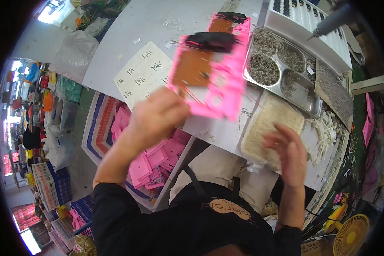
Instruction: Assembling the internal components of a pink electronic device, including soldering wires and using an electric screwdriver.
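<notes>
My left hand (160, 113) grips the lower left edge of a pink plastic housing (228, 96), lifted above the table and blurred by motion. The housing carries a brown circuit board (193, 67), a black part (211, 42) at its far end and thin red wires near my fingers. Behind it, partly covered, lies a second pink housing (244, 26) with a similar board. My right hand (289, 153) is held over a beige cloth-like pad (266, 123) with its fingers apart and nothing in them. Whether it touches the pad I cannot tell.
A divided metal tray (245, 76) of small screws stands right of the housing. A powered screwdriver (335, 23) hangs at the upper right, before a white rack (266, 19). A pale sheet (130, 70) bears small dark parts. Several pink pieces (141, 170) fill a striped sack (100, 134).
</notes>
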Motion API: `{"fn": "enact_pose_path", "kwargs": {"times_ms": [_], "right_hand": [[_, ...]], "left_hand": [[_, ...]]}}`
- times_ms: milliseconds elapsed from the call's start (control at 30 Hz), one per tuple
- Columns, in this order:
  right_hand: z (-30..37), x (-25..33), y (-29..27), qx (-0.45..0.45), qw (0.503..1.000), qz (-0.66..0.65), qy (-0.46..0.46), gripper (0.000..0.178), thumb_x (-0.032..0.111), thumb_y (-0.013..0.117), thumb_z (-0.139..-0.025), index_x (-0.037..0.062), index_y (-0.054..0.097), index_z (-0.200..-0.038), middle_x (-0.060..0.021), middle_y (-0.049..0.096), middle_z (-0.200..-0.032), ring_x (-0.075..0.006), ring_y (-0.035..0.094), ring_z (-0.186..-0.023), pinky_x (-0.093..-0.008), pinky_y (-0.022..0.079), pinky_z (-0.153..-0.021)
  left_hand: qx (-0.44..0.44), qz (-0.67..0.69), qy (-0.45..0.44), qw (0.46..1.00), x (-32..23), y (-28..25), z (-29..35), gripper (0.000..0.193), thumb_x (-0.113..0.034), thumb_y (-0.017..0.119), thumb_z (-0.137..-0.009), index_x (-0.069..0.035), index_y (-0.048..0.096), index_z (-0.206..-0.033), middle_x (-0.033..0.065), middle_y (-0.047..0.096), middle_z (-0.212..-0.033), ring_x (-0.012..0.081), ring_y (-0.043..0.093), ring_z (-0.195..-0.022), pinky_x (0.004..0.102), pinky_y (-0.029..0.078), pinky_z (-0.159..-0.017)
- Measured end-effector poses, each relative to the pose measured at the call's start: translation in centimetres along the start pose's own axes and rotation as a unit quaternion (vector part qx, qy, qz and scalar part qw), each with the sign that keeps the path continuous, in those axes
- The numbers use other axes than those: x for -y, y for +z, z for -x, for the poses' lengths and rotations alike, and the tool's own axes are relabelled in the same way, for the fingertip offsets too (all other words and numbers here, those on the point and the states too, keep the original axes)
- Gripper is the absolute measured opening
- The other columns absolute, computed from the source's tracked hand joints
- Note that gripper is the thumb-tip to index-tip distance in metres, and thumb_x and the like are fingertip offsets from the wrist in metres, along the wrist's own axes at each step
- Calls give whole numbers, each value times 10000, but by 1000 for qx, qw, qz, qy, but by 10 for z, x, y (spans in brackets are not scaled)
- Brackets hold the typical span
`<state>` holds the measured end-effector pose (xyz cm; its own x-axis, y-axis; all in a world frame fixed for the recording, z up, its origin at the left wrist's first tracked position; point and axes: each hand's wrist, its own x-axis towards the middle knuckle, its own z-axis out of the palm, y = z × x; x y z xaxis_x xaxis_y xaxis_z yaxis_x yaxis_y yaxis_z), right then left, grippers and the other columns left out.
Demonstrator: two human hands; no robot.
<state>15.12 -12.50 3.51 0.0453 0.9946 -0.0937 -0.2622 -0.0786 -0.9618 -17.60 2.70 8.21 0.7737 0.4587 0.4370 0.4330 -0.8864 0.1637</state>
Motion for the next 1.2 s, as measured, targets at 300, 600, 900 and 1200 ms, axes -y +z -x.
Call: {"fn": "enact_pose_path", "kwargs": {"times_ms": [300,600,900,1200], "right_hand": [[16,-8,-40,-114,990,-79,39,477,311,498,-1081,-47,551,-1392,-131,675,-1282,-173,681,-1069,-321,543,-949],[39,-20,-73,-231,916,327,-18,169,58,713,-944,-10,677,-1094,-33,681,-786,-75,614,-665,-237,487,-591],[15,-40,-87,-224,879,411,-93,116,22,694,-898,20,642,-1002,-35,593,-707,-97,530,-578,-250,443,-560],[60,43,-28,191,928,277,-162,384,228,785,-833,64,694,-1168,-90,654,-978,-307,643,-932,-402,531,-805]], "left_hand": [[36,212,108,971,-90,83,-25,263,-133,673,-752,-121,657,-1015,36,597,-981,210,623,-922,298,565,-632],[147,218,114,958,-105,137,-39,288,-72,710,-738,-107,662,-1020,40,622,-944,236,647,-888,324,572,-666],[138,245,14,960,-117,133,-47,281,-107,772,-792,-92,677,-1057,53,620,-953,265,645,-902,398,549,-747],[127,261,140,947,-146,142,-42,422,-172,654,-759,-62,685,-1165,35,598,-947,213,593,-864,380,451,-754]]}}
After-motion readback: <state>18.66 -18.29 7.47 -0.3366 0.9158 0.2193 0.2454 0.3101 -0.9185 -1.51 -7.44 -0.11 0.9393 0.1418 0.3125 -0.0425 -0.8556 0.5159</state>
